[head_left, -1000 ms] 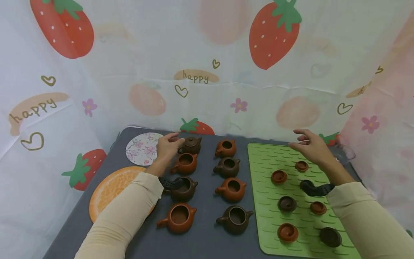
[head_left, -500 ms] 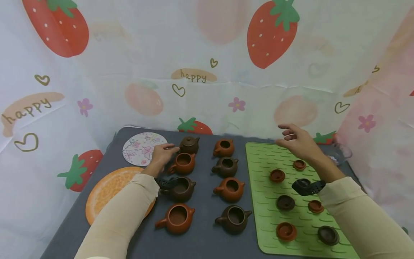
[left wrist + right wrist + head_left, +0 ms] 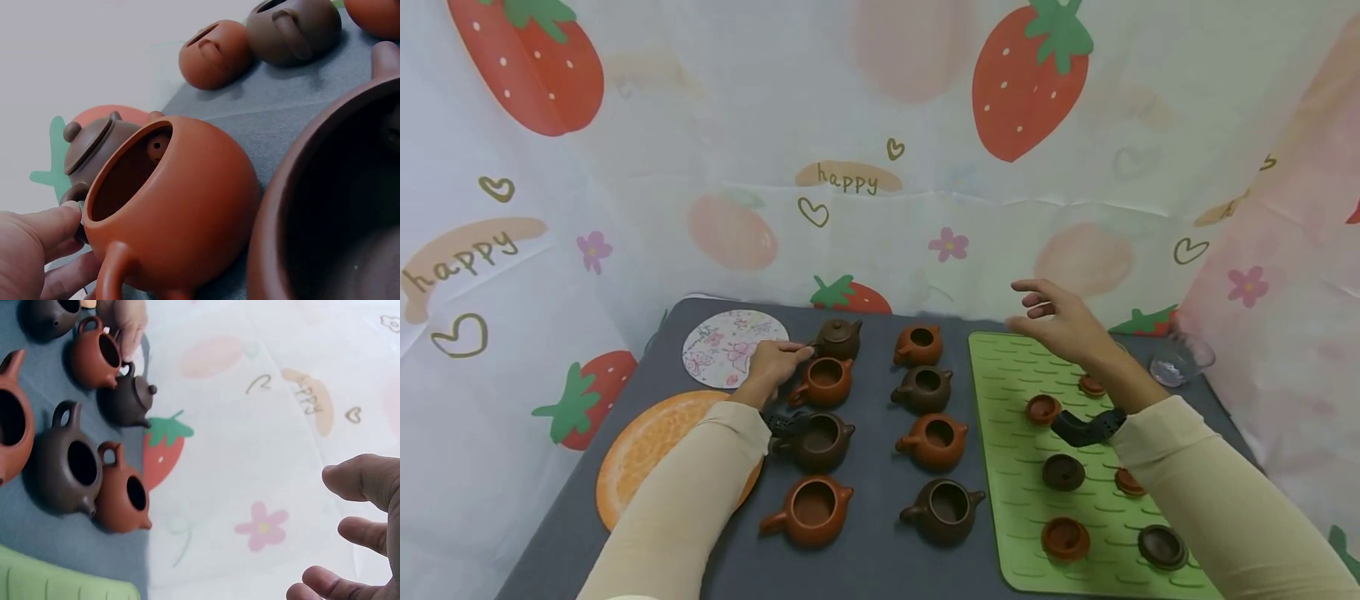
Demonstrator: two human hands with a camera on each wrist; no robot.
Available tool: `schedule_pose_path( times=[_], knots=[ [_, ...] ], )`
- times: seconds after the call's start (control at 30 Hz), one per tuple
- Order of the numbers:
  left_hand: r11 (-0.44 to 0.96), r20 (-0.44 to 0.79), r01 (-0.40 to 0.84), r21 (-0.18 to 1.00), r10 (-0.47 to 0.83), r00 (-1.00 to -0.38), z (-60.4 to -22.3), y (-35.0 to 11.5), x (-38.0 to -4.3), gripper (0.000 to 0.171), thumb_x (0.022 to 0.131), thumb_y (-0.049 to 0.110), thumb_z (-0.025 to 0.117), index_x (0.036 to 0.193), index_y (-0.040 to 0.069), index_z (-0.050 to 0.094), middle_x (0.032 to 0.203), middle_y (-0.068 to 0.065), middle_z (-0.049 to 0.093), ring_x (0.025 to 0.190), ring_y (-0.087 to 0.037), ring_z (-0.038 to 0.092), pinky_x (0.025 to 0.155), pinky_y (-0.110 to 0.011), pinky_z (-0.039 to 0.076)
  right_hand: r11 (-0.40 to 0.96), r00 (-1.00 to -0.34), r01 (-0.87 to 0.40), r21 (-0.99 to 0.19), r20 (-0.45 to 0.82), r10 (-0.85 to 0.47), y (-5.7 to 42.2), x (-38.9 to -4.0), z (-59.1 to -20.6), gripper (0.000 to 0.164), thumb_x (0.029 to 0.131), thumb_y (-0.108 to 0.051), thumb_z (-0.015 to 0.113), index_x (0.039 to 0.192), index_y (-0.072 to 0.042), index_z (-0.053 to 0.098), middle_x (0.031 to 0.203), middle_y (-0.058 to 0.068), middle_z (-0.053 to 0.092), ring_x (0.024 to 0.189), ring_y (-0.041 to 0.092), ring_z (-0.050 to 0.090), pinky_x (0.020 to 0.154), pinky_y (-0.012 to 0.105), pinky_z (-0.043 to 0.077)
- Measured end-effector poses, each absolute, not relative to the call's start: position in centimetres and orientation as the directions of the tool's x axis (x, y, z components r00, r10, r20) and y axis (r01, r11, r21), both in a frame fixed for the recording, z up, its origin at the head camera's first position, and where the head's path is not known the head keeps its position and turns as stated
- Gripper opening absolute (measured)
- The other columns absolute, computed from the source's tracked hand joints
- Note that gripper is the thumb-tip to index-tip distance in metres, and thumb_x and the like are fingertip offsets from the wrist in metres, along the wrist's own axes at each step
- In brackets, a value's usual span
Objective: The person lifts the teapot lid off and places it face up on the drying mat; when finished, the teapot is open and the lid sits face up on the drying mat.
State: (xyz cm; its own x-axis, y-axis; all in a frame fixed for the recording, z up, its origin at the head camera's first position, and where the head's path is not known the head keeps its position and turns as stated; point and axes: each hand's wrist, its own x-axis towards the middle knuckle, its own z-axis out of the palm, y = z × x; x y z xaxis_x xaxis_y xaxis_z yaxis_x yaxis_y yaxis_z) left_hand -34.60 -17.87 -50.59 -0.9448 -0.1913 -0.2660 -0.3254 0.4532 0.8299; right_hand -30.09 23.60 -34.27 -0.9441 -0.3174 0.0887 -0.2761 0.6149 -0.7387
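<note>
My left hand (image 3: 773,368) pinches the handle of a dark brown clay teapot (image 3: 838,340) at the back of the left column. That teapot has its lid (image 3: 92,142) on and stands on the table. Just in front of it is a lidless reddish teapot (image 3: 187,187), close beside my left fingers. My right hand (image 3: 1067,329) hovers over the far part of the green mat (image 3: 992,500), fingers apart and holding nothing. On the mat lie several loose teapot lids (image 3: 1063,472), brown and reddish; my right forearm partly covers some of them.
Lidless teapots stand in two columns, among them a brown one (image 3: 943,510) and a reddish one (image 3: 808,511) nearest me. An orange-patterned round mat (image 3: 625,475) and a floral round mat (image 3: 707,333) lie left. A clear glass vessel (image 3: 1180,362) stands far right; a printed curtain (image 3: 925,108) hangs behind.
My left hand has moved slightly down from above the lidded teapot's handle and now pinches it. My right hand has shifted left above the mat.
</note>
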Motion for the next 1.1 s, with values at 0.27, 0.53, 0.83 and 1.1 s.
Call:
schedule_pose_path(
  times=[0.27, 0.53, 0.83, 1.1],
  knots=[
    [0.459, -0.264, -0.321, 0.829, -0.185, -0.947, -50.6, -18.1, -34.3, 0.038, 0.089, 0.039, 0.069, 0.113, 0.01, 0.074, 0.12, -0.017, 0.061, 0.095, -0.032, 0.058, 0.063, -0.04, 0.052, 0.569, -0.934, -0.296, -0.767, 0.107, -0.342, 20.6, -31.5, -34.2, 0.06, 0.091, -0.03, 0.069, 0.143, -0.011, 0.045, 0.124, 0.018, 0.047, 0.112, 0.034, 0.048, 0.089, 0.049, 0.043],
    [0.455, -0.269, -0.329, 0.828, -0.194, -0.944, -50.7, -18.4, -34.2, 0.039, 0.089, 0.04, 0.069, 0.114, 0.009, 0.074, 0.12, -0.017, 0.061, 0.101, -0.032, 0.056, 0.062, -0.039, 0.053, 0.495, -0.935, -0.267, -0.827, 0.098, -0.341, 16.9, -32.8, -34.9, 0.058, 0.091, -0.026, 0.069, 0.142, -0.012, 0.046, 0.124, 0.017, 0.048, 0.11, 0.032, 0.049, 0.086, 0.047, 0.045],
    [0.482, -0.283, -0.342, 0.807, -0.195, -0.939, -50.7, -18.5, -34.6, 0.04, 0.09, 0.042, 0.067, 0.115, 0.012, 0.074, 0.12, -0.019, 0.062, 0.072, -0.03, 0.057, 0.038, -0.033, 0.041, 0.401, -0.923, -0.294, -0.867, 0.15, -0.353, 13.2, -34.6, -36.8, 0.05, 0.092, -0.02, 0.068, 0.138, -0.012, 0.051, 0.117, 0.015, 0.054, 0.105, 0.03, 0.054, 0.087, 0.046, 0.046],
    [0.487, -0.267, -0.317, 0.814, -0.172, -0.948, -50.7, -18.3, -34.4, 0.037, 0.091, 0.039, 0.066, 0.116, 0.013, 0.073, 0.12, -0.017, 0.062, 0.089, -0.032, 0.059, 0.048, -0.034, 0.046, 0.367, -0.93, -0.258, -0.894, 0.127, -0.344, 11.3, -35.4, -38.7, 0.048, 0.092, -0.017, 0.068, 0.137, -0.01, 0.052, 0.113, 0.017, 0.056, 0.102, 0.031, 0.056, 0.087, 0.046, 0.046]
  ],
)
